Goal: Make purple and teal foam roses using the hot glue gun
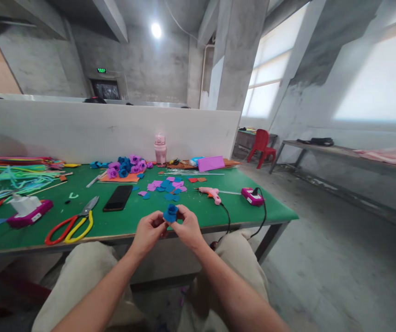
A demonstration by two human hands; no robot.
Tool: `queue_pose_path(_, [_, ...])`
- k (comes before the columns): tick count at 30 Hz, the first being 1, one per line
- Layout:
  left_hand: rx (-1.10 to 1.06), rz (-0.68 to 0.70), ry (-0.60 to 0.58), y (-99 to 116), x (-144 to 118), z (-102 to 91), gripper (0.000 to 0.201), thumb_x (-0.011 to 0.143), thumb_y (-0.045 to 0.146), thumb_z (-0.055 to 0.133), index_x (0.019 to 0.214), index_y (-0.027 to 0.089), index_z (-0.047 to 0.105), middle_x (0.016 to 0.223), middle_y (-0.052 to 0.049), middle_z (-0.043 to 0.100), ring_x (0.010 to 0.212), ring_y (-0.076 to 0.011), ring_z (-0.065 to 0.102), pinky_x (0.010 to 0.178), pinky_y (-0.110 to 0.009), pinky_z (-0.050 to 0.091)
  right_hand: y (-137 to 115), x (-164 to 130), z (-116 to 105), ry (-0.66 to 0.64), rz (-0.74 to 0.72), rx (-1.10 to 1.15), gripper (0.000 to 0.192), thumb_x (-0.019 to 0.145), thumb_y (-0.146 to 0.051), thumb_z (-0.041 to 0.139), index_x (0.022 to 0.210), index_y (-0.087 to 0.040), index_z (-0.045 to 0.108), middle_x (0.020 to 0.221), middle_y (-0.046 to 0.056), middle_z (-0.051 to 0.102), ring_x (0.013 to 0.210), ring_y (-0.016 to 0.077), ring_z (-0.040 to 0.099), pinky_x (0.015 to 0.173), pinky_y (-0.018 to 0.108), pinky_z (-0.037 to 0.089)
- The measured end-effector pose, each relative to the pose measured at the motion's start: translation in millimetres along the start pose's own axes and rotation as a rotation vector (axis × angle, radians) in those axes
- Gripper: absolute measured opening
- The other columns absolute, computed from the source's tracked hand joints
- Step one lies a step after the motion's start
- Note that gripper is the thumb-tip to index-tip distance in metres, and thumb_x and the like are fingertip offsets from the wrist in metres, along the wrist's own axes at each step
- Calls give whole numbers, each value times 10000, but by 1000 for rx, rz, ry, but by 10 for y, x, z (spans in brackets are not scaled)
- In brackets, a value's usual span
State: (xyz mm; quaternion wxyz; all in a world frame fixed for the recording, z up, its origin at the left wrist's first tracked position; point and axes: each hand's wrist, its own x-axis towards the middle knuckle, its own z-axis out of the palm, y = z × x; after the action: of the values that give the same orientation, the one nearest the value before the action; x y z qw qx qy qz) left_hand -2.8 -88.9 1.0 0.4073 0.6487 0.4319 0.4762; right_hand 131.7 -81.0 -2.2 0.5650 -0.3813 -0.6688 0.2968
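Observation:
A small blue paper flower (pixel 171 213) with curled petals is held between my two hands, just over the front edge of the green table (pixel 191 216). My left hand (pixel 149 233) pinches it from the left near its base. On the other side my right hand (pixel 188 227) grips it with thumb and fingers. Beyond the hands lie loose blue and purple petal pieces (pixel 163 186). A pink glue gun (pixel 211 193) rests to the right of them. Finished-looking purple and blue flowers (pixel 124 167) sit in a cluster on an orange sheet at the back.
Scissors (pixel 76 221) with red and yellow handles and a black phone (pixel 117 198) lie at left. Purple power sockets (pixel 252 196) stand at the right, with a black cord hanging over the edge. A pink bottle (pixel 160 150) stands by the white partition (pixel 115 127). Colourful strips (pixel 18 177) lie far left.

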Motion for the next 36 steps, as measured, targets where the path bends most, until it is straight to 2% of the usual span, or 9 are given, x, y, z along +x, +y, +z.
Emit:
queue_pose_path(8, [31,6,-19,-31,14,-9,238,714,394,611,694,162,563,440,52,538,407,-84,475,430,-181,363,-2,2,-7,5,-8,6,102,708,-237,600,790,-177,606,748,4,585,680,129,542,643,232,459])
queue_pose_path(14, [16,15,-24,-23,11,-1,210,713,366,601,735,158,581,461,54,536,414,-85,483,440,-187,379,-14,-5,-9,3,-12,-14,123,728,-260,613,824,-183,622,815,29,632,742,151,574,703,261,480])
queue_pose_path(24, [51,28,-19,-19,9,-1,203,730,357,597,707,156,587,448,53,526,408,-82,474,437,-182,367,2,8,-40,30,-15,8,130,722,-258,618,832,-187,617,819,28,635,746,153,583,706,272,490])
queue_pose_path(29, [21,15,-30,-9,15,5,199,711,355,609,723,157,589,442,62,511,397,-80,463,424,-184,361,2,11,-41,72,-2,30,156,702,-263,641,832,-182,608,802,22,622,729,149,579,689,266,485])
queue_pose_path(36, [0,-22,0,8,6,28,185,671,324,639,692,163,550,425,60,523,377,-83,479,406,-185,370,-76,32,-124,166,5,99,195,778,-362,586,840,-179,615,809,32,628,687,132,553,685,267,467])
